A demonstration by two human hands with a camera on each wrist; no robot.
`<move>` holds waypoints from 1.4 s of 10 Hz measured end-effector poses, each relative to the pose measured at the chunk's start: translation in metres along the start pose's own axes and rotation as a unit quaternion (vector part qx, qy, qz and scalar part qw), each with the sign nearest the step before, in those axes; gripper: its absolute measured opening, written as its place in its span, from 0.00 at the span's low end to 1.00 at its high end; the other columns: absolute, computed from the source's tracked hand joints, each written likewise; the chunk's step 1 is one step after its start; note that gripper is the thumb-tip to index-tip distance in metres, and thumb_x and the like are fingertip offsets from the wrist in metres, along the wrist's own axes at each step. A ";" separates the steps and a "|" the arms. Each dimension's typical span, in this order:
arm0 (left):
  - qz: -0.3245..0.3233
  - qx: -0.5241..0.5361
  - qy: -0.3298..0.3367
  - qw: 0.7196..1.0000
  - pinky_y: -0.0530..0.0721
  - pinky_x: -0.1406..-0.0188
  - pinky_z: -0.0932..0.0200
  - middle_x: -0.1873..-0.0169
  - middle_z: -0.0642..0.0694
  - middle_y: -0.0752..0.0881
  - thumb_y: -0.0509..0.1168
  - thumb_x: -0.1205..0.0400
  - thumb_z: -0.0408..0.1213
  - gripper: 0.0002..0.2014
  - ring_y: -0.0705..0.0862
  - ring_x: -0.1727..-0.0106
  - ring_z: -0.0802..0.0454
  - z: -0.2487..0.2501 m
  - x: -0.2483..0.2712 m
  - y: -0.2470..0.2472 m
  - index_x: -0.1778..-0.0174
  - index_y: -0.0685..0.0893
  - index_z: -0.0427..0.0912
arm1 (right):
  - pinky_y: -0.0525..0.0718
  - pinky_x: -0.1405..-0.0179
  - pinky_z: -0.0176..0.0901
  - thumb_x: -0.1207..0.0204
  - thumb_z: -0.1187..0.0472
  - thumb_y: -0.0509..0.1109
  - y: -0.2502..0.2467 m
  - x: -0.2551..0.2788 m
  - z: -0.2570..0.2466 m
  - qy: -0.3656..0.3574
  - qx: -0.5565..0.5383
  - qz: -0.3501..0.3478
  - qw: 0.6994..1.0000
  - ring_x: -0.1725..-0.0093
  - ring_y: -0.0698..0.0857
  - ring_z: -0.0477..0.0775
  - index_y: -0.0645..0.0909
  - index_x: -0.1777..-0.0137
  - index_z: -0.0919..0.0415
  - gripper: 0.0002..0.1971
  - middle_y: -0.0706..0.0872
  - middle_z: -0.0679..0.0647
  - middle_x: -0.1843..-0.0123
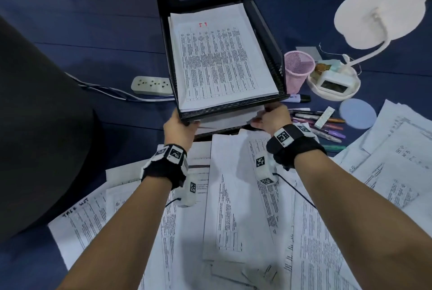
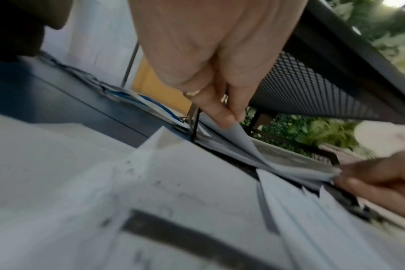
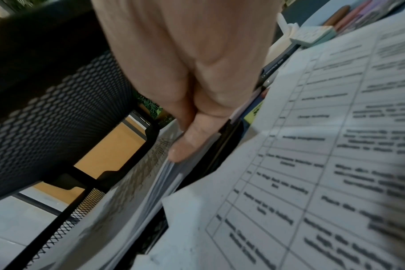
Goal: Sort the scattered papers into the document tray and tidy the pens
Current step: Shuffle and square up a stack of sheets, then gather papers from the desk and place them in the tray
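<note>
From the head view, a dark blue table [image 1: 70, 39] carries the black mesh document tray [image 1: 268, 39], loose papers [image 1: 233, 207] before it and pens [image 1: 327, 126] beside. At the left wrist, the left hand [image 2: 197, 54] pinches a sheaf's [image 2: 240, 138] corner in the lower tier. At the right wrist, the right hand [image 3: 185, 73] clamps its other edge; thin, floppy sheets seem best held at both edges.

Just past the left hand [image 1: 178, 127], the document tray [image 1: 268, 39] is black mesh, its top sheet [image 1: 217, 55] white with a black-printed grid and red marks. Right of the right hand [image 1: 272, 117] lie purple, pink and orange pens [image 1: 327, 127], and beyond them stands a pink mesh cup [image 1: 298, 72]. The tablecloth [image 1: 93, 32] is navy.
</note>
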State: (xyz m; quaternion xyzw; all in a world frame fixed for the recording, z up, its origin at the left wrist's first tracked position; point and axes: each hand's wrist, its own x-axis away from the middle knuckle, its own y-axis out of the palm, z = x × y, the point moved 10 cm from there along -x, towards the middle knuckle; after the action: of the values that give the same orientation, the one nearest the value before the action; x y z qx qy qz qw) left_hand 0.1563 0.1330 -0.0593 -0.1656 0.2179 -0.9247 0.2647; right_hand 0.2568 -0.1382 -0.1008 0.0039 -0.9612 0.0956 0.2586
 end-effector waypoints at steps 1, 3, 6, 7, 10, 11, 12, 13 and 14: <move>-0.006 -0.152 0.048 0.987 0.82 0.48 0.57 0.42 0.41 0.82 0.72 0.24 0.38 0.12 0.86 0.51 0.44 0.003 0.005 0.007 0.50 0.86 0.34 | 0.85 0.61 0.53 0.20 0.77 0.56 -0.001 0.006 0.001 0.018 -0.020 0.010 1.000 0.63 0.83 0.64 0.71 0.58 0.62 0.11 0.78 0.63 0.65; -0.081 -0.378 0.079 0.919 0.81 0.46 0.45 0.32 0.42 0.73 0.62 0.17 0.42 0.14 0.79 0.40 0.38 0.002 0.015 0.023 0.37 0.83 0.47 | 0.88 0.65 0.42 0.23 0.75 0.63 -0.014 0.013 0.008 0.009 -0.008 0.042 0.999 0.65 0.85 0.56 0.75 0.53 0.64 0.06 0.83 0.63 0.60; -0.140 -0.311 0.119 0.932 0.79 0.45 0.54 0.37 0.36 0.75 0.64 0.18 0.38 0.12 0.83 0.47 0.37 0.022 0.057 0.045 0.40 0.84 0.40 | 0.89 0.56 0.56 0.25 0.70 0.64 -0.091 0.052 0.038 -0.014 0.063 0.095 0.993 0.62 0.88 0.64 0.81 0.67 0.51 0.14 0.87 0.66 0.58; -0.180 -0.295 0.114 0.931 0.76 0.39 0.55 0.35 0.37 0.75 0.64 0.18 0.39 0.14 0.81 0.41 0.37 0.017 0.085 0.064 0.38 0.83 0.40 | 0.85 0.44 0.48 0.27 0.68 0.66 -0.125 0.081 0.045 -0.034 0.130 0.129 0.982 0.47 0.87 0.65 0.86 0.60 0.53 0.10 0.89 0.63 0.49; -0.247 -0.355 0.160 0.887 0.75 0.33 0.52 0.30 0.42 0.74 0.63 0.17 0.45 0.19 0.74 0.32 0.43 0.013 0.171 0.118 0.31 0.78 0.45 | 0.76 0.42 0.38 0.22 0.66 0.65 -0.198 0.139 0.090 -0.010 0.242 0.186 0.952 0.39 0.82 0.61 0.85 0.43 0.60 0.11 0.86 0.58 0.39; -0.286 -0.364 0.187 0.866 0.71 0.30 0.55 0.26 0.46 0.72 0.62 0.17 0.46 0.22 0.72 0.28 0.47 0.019 0.192 0.143 0.27 0.74 0.45 | 0.74 0.31 0.53 0.21 0.59 0.64 -0.220 0.150 0.106 0.067 0.347 0.197 0.914 0.32 0.76 0.61 0.82 0.39 0.50 0.13 0.80 0.57 0.34; -0.302 -0.360 0.183 0.864 0.68 0.27 0.55 0.23 0.46 0.69 0.63 0.17 0.45 0.26 0.69 0.24 0.47 0.020 0.205 0.161 0.23 0.69 0.45 | 0.65 0.29 0.59 0.24 0.59 0.64 -0.238 0.160 0.118 0.094 0.418 0.189 0.884 0.27 0.68 0.60 0.76 0.33 0.49 0.19 0.73 0.57 0.30; -0.309 -0.362 0.184 0.860 0.64 0.24 0.54 0.21 0.46 0.66 0.63 0.18 0.47 0.31 0.65 0.21 0.48 0.020 0.212 0.176 0.20 0.63 0.45 | 0.67 0.29 0.64 0.28 0.56 0.67 -0.263 0.169 0.130 0.088 0.443 0.212 0.867 0.26 0.66 0.63 0.70 0.27 0.53 0.27 0.69 0.59 0.26; -0.316 -0.339 0.169 0.870 0.66 0.24 0.49 0.22 0.45 0.67 0.66 0.20 0.50 0.34 0.66 0.22 0.47 0.018 0.216 0.188 0.20 0.62 0.46 | 0.67 0.29 0.70 0.28 0.50 0.68 -0.283 0.173 0.142 0.107 0.429 0.224 0.869 0.25 0.64 0.64 0.66 0.25 0.55 0.30 0.67 0.60 0.25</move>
State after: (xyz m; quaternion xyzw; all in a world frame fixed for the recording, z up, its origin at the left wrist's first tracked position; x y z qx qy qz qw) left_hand 0.0688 -0.1380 -0.0948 -0.1468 0.4953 -0.8421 -0.1550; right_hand 0.0524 -0.4349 -0.0833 -0.1113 -0.7671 0.5536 0.3043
